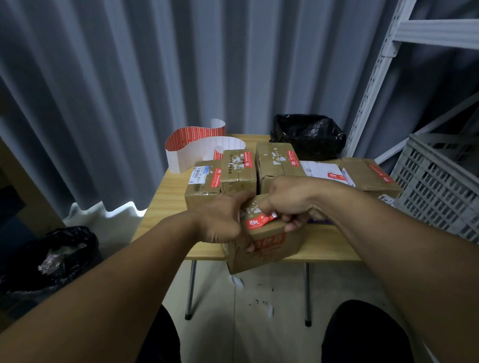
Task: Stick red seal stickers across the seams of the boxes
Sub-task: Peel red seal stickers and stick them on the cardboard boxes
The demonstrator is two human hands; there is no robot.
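Box (pixel 263 246) of brown cardboard, red print on its front face, is the one in hand; its near lower corner reaches past the edge of the table (pixel 162 201) under it. The left hand (pixel 221 223) grips the box's left side, fingers curled over the top and thumb pressed down the front face. A red sticker (pixel 259 221) lies across the box's top, close to the front edge. Its left part is flat on the cardboard, while its right end stands up and shows white. The right hand (pixel 291 203) pinches that raised end between thumb and forefinger, its other fingers curled down over the box's right edge.

Directly behind the box stand the far boxes (pixel 239 170), brown, each with a red sticker already on top. Behind and left of the box, a strip (pixel 193 147) of red stickers on white backing curls upright. A black bag (pixel 307 135) sits behind and right of the box, beyond the far boxes. A grey crate (pixel 447 188) is right of the box, with a white rack (pixel 392 51) rising above it. Left of the box and lower down is a bin (pixel 52 258) lined in black.
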